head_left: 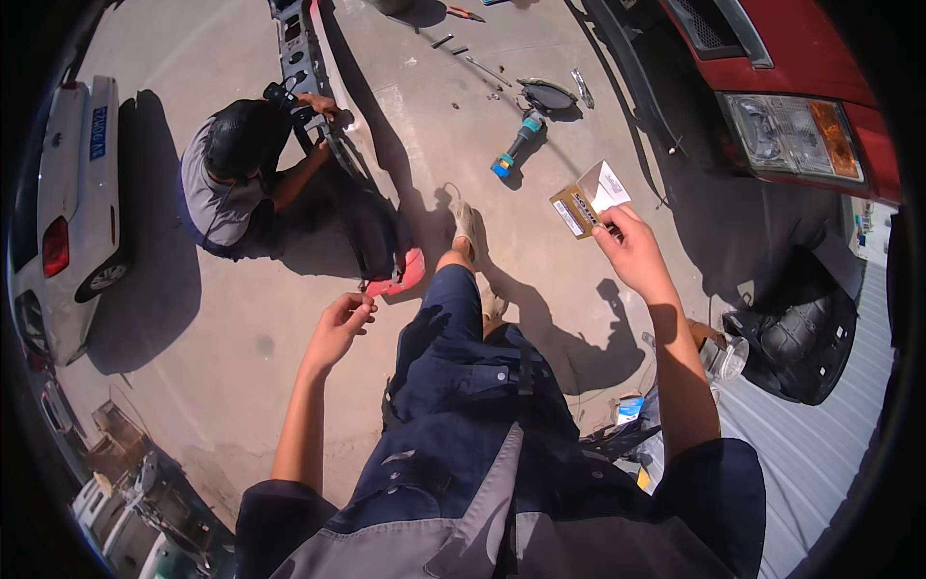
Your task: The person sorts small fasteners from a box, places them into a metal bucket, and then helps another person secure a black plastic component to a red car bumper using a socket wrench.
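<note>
My right hand (pixel 627 246) is closed on a small flat packet (pixel 576 212) with a gold printed face and a white flap, held at right of centre. My left hand (pixel 342 323) has its fingers curled in near the red end (pixel 403 270) of a long car bumper part (pixel 333 116); whether something small sits between the fingertips I cannot make out. A crouching co-worker (pixel 227 179) in grey and dark clothing has both hands on that part. A teal cordless power tool (pixel 516 145) lies on the pavement ahead of my feet, beside a black oval piece (pixel 548 95).
A white car (pixel 72 193) stands left, a red vehicle (pixel 772 58) upper right. Loose hand tools (pixel 487 69) lie on the concrete (pixel 260 386). A black moulded panel (pixel 796 333) rests by corrugated white metal (pixel 801 454) at right. Assorted parts (pixel 145 492) are piled lower left.
</note>
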The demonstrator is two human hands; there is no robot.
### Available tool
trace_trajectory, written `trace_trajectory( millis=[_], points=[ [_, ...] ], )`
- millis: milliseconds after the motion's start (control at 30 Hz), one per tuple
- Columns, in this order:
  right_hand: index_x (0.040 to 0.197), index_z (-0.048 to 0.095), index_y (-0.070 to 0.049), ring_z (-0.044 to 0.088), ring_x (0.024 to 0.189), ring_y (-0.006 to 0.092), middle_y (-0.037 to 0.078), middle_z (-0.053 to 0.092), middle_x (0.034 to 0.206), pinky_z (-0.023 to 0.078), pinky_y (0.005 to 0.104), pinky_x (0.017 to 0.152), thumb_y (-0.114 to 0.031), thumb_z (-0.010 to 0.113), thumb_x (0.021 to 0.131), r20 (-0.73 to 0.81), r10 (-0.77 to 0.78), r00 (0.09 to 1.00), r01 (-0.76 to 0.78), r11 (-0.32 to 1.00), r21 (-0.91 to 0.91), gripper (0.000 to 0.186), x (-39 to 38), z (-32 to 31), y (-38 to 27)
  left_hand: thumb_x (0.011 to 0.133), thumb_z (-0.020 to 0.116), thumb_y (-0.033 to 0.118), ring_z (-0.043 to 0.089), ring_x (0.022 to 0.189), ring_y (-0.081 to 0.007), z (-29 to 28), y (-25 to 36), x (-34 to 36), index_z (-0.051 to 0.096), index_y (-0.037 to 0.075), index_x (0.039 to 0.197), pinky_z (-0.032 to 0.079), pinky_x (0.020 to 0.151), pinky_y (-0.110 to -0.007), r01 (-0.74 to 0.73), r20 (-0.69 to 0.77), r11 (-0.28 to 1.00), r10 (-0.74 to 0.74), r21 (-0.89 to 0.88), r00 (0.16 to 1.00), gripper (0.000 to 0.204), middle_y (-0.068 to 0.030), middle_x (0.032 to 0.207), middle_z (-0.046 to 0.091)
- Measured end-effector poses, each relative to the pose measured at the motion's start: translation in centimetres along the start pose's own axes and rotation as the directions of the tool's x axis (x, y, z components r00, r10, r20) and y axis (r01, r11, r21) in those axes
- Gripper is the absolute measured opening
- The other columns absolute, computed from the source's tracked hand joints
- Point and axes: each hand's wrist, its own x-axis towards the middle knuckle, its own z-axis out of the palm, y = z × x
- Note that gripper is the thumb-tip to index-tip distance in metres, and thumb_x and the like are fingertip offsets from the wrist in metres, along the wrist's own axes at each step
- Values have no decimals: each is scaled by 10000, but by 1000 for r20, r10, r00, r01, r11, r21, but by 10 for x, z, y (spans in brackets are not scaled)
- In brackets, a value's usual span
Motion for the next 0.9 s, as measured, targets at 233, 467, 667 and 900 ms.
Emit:
trace_trajectory(
  millis=[233, 467, 667, 900],
  points=[
    [937, 594, -34, 591, 1007, 336, 119, 567, 1041, 497, 445, 823, -60, 605, 854, 785, 202, 586, 59, 955, -290, 87, 123, 16, 76, 635, 904, 250, 297, 1402, -404, 201, 110, 253, 155, 12, 1540, 301, 1159, -446, -522, 515, 841, 387, 143, 765, 1198, -205, 1542, 274],
    [1159, 574, -69, 600, 1062, 306, 113, 401, 1425, 512, 381, 829, 33, 614, 848, 743, 120, 658, -107, 992, -65, 330, 328, 86, 228, 658, 861, 230, 453, 1214, -395, 219, 36, 491, 337, -47, 1431, 397, 1062, -453, -308, 320, 862, 182, 403, 930, 974, -206, 1298, 448],
    [1569, 94, -255, 443, 1304, 276, 148, 290, 1494, 444, 562, 1037, -422, 732, 891, 892, 423, 161, -977, 197, 82, 945, 395, 152, 453, 690, 870, 281, 411, 1275, -434, 281, -1, 632, 328, -4, 1428, 429, 1041, -472, -320, 263, 918, 257, 236, 930, 958, -211, 1350, 404],
    [1475, 245, -165, 462, 1298, 293, 131, 374, 1414, 504, 525, 991, -295, 732, 889, 617, 628, 474, -880, 313, 357, 773, 456, 232, 659, 854, 753, 395, 526, 1162, -438, 319, -197, 891, 450, 96, 1400, 490, 964, -439, 102, -249, 898, 9, 427, 968, 693, -225, 1373, 393]
  ],
)
